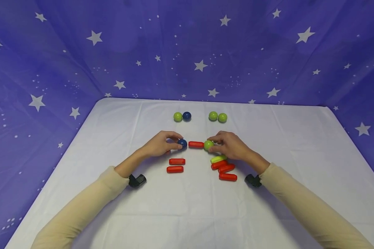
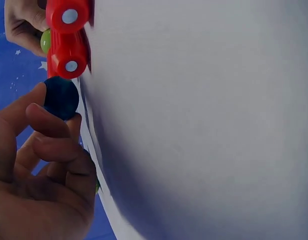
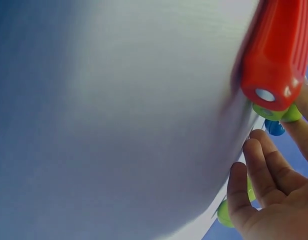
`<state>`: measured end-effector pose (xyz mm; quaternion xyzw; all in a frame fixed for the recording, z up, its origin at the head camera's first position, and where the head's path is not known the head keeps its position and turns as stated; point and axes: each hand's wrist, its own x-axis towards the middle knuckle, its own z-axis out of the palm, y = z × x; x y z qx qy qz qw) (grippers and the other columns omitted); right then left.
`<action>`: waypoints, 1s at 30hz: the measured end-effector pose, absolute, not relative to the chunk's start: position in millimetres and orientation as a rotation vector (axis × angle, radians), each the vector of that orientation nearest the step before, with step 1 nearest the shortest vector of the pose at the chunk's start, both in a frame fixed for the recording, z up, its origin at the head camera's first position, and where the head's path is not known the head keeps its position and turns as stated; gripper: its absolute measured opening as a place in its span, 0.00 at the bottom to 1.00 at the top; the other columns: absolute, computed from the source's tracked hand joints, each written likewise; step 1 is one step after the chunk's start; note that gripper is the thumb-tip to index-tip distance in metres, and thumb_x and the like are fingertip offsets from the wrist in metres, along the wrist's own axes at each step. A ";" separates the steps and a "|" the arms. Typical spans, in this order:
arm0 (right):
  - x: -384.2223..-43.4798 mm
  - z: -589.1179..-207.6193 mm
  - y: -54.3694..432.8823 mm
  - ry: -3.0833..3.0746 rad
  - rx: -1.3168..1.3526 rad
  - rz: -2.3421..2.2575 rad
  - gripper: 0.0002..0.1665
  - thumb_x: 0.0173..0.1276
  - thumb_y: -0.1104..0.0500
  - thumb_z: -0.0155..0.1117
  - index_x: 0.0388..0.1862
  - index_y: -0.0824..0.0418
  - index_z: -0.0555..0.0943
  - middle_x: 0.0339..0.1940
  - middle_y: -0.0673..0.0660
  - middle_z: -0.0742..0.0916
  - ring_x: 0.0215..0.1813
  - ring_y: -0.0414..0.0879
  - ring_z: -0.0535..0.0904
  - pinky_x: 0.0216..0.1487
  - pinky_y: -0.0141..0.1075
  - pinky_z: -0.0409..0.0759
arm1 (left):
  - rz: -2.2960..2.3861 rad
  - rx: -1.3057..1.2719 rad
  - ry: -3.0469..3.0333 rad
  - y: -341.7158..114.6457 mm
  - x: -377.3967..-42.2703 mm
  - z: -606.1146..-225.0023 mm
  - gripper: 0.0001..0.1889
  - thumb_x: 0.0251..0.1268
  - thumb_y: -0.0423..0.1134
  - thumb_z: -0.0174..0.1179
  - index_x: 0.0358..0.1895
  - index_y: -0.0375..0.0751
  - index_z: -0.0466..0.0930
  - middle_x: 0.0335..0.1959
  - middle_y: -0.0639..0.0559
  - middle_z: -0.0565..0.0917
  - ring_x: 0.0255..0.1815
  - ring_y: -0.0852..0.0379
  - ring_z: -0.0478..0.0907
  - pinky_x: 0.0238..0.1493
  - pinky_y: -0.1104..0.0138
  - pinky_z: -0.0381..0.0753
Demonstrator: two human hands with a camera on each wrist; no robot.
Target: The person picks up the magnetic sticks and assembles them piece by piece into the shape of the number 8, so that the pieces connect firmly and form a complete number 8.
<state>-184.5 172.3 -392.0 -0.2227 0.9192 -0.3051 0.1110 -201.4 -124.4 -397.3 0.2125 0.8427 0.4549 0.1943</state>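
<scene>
Between thumb and fingers, my left hand (image 1: 161,143) pinches a dark blue ball (image 1: 182,144). The left wrist view shows that blue ball (image 2: 62,98) at the fingertips. Opposite it, my right hand (image 1: 232,145) pinches a green ball (image 1: 208,145) with thumb and fingers. A red rod (image 1: 196,145) lies between the two balls; its right end meets the green ball, while a small gap separates its left end from the blue one. Pale round discs show on the ends of nearby red rods (image 2: 69,15) in the left wrist view.
Two red rods (image 1: 177,161) lie near my left hand, with a bit of red partly hidden beneath it. Below my right hand are a yellow-green rod (image 1: 218,159) and several red rods (image 1: 228,177). Farther back sit a green-and-blue ball pair (image 1: 187,116) and two green balls (image 1: 222,117).
</scene>
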 end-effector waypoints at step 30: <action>-184.4 -393.2 171.0 2.706 -0.654 -0.902 0.26 0.63 0.55 0.73 0.59 0.60 0.83 0.39 0.53 0.82 0.40 0.48 0.74 0.39 0.38 0.74 | 1.282 0.565 2.347 -125.8 -198.5 -398.6 0.21 0.64 0.36 0.66 0.59 0.36 0.78 0.48 0.42 0.81 0.24 0.54 0.73 0.28 0.67 0.75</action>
